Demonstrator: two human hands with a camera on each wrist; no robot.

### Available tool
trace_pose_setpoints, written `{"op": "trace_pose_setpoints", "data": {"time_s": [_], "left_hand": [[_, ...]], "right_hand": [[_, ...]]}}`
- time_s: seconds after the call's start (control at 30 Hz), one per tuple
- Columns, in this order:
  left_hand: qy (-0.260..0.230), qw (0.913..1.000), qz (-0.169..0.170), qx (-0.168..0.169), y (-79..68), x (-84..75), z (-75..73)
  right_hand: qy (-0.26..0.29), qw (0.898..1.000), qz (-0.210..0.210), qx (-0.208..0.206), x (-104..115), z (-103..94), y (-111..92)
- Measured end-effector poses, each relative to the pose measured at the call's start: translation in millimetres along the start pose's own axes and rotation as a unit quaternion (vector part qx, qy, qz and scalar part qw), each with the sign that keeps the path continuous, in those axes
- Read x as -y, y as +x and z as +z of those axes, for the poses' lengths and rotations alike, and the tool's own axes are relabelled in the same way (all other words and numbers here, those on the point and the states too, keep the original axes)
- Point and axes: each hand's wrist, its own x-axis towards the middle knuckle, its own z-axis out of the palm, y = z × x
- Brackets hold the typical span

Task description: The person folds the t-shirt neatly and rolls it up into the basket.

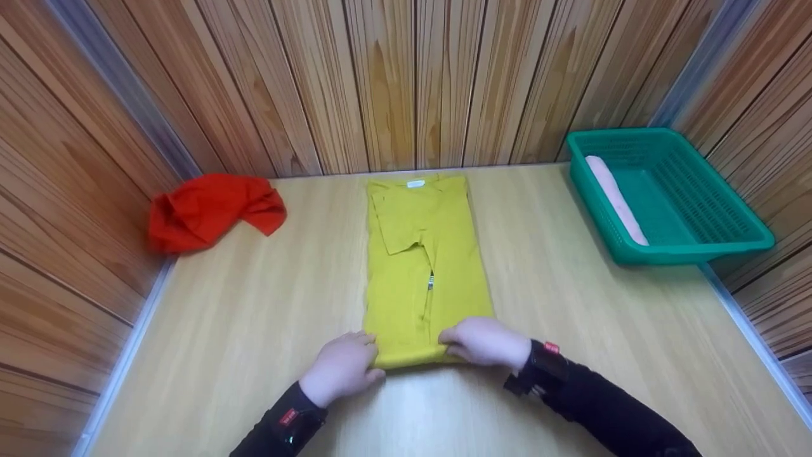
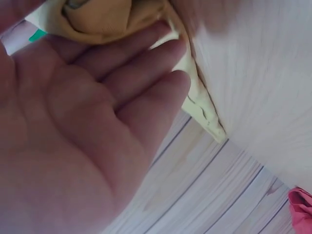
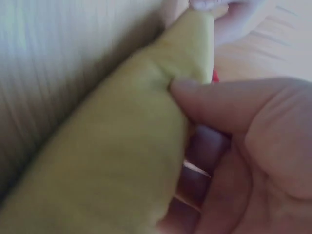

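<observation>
A mustard-yellow shirt (image 1: 406, 279) lies folded into a long strip on the table, a white label at its far end and a thick fold or roll along its near edge. At the near left corner, my left hand (image 1: 342, 368) holds the rolled end; in the left wrist view its fingers (image 2: 146, 83) lie along the cloth. My right hand (image 1: 485, 343) grips the near right part of the roll. In the right wrist view the thumb (image 3: 209, 100) presses into the yellow cloth, with the fingers curled behind it.
A crumpled red cloth (image 1: 216, 212) lies at the back left by the wall. At the back right stands a green plastic basket (image 1: 691, 251) with a pale pink rolled cloth (image 1: 615, 200) along its left side. Wood-panelled walls (image 1: 393, 82) enclose the table (image 1: 273, 304) at the back and sides.
</observation>
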Motion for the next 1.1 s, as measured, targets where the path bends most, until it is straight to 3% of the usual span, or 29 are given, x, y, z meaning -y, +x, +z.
{"op": "trace_pose_setpoints", "data": {"time_s": [0.2,0.33,0.73,1.1], "left_hand": [[-0.072,0.9971,-0.01,-0.022,8.6,11.2,-7.4],[-0.079,0.996,-0.018,-0.036,14.6,14.9,-6.6],[-0.054,0.9959,-0.047,-0.055,23.4,17.0,5.3],[-0.002,0.99,-0.137,-0.033,32.6,16.0,20.2]], "right_hand": [[0.062,0.995,0.023,0.074,-20,-10.3,13],[0.064,0.994,0.028,0.084,-29,-11.6,20],[0.03,0.998,0.043,0.024,-32,-1.6,30],[-0.051,0.995,0.061,-0.058,-41,16.5,22]]}}
